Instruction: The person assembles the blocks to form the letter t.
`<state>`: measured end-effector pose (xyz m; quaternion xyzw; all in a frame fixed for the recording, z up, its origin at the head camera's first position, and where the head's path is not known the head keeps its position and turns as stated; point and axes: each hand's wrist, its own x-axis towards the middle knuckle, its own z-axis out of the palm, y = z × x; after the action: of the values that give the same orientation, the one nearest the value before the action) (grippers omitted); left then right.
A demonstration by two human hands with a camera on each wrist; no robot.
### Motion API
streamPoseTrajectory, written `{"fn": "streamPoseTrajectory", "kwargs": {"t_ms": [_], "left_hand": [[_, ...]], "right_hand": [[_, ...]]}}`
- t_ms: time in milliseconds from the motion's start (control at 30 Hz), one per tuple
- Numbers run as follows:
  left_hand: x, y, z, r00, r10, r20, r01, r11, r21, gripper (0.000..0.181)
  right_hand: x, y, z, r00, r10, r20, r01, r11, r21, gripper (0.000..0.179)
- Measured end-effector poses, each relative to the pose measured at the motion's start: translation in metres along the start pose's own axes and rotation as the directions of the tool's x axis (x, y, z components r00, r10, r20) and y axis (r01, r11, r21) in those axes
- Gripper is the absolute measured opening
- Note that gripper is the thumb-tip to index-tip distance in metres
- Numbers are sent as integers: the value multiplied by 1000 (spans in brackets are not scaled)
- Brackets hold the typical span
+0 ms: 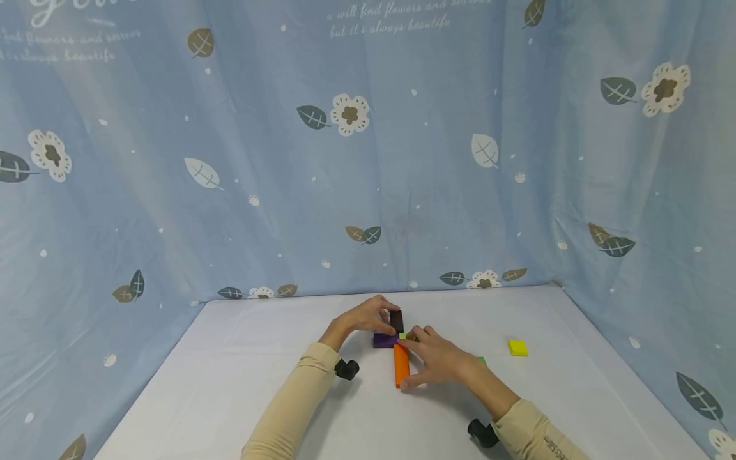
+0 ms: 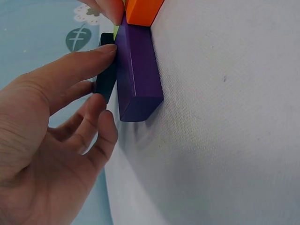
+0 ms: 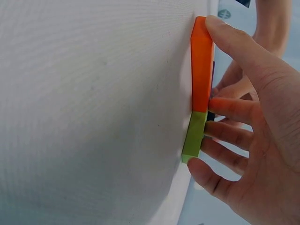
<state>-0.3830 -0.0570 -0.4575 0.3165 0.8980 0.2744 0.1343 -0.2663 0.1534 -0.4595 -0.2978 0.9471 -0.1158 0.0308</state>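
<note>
From the head view, can see a close cluster of blocks midway between the left and right edges of the white cloth-like surface (image 1: 259,396), nearer its far edge: a black oblong block (image 1: 397,321), a glossy purple oblong block (image 1: 384,341), a mostly hidden lime-green block (image 1: 402,335) and a long orange block (image 1: 402,367) pointing away from the far edge. Can place the left hand (image 1: 368,315) at the black and purple blocks, the right hand (image 1: 439,358) along the orange one. Can also pick out a flat yellow square piece (image 1: 518,348) towards the right edge and a green piece (image 1: 481,360) partly hidden by the right hand. From the left wrist view, can make out bent left fingers, with one tip against the purple block; cannot tell whether gripping the black block or only touching. From the right wrist view, can see right fingers spread, loosely bent, touching the orange and lime-green blocks, set end to end. Would judge the step in hand as lining up blocks: best done by pressing lightly from both sides, faces flush, lifting nothing. Can find no container in any view.
</note>
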Motion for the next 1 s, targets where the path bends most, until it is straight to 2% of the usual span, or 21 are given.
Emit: {"fn": "streamPoseTrajectory", "kwargs": {"t_ms": [367,800,1000], "left_hand": [[-1,4,-3,997,-50,53,50,999,-1,59],[1,2,0,993,-95,71,98,994,-39,58],[0,4,0,994,-86,66,89,995,-39,59]], "right_hand": [[0,-1,-1,1000,-4,0,4,1000,4,93],[2,1,3,1000,9,0,-9,1000,-6,93],[1,1,2,1000,7,2,-7,1000,-8,93]]}}
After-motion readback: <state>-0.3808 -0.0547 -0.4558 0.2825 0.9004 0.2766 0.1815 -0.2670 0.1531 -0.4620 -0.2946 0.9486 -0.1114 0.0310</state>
